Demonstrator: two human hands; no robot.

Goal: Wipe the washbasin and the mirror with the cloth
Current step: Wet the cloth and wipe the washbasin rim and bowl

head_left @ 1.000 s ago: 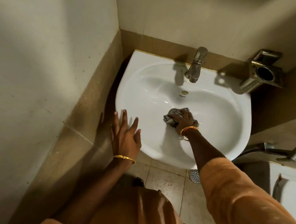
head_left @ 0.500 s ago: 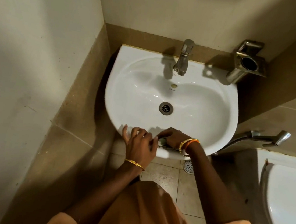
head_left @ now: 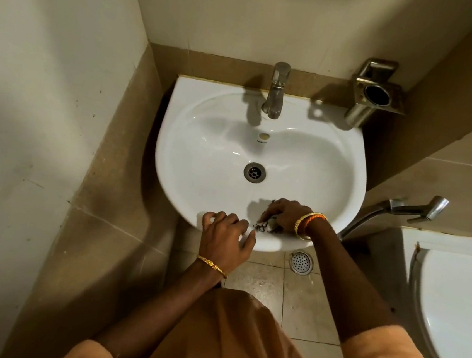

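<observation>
The white washbasin (head_left: 202,152) hangs on the wall in a corner, with a steel tap (head_left: 275,95) at its back and a drain (head_left: 255,172) in the middle. My right hand (head_left: 286,214) grips a small checked cloth (head_left: 266,225) and presses it on the basin's front rim. My left hand (head_left: 227,236) rests on the front rim just left of the cloth, its fingers curled over the edge. No mirror is in view.
A steel holder (head_left: 376,94) is fixed to the wall right of the tap. A hand sprayer (head_left: 418,209) hangs at the right above a white toilet (head_left: 453,312). A floor drain (head_left: 301,262) lies under the basin. Walls close in at left and back.
My right hand drew the cloth from over the drain to the basin's front rim. My left hand slid right along the rim and its fingers curled over the edge.
</observation>
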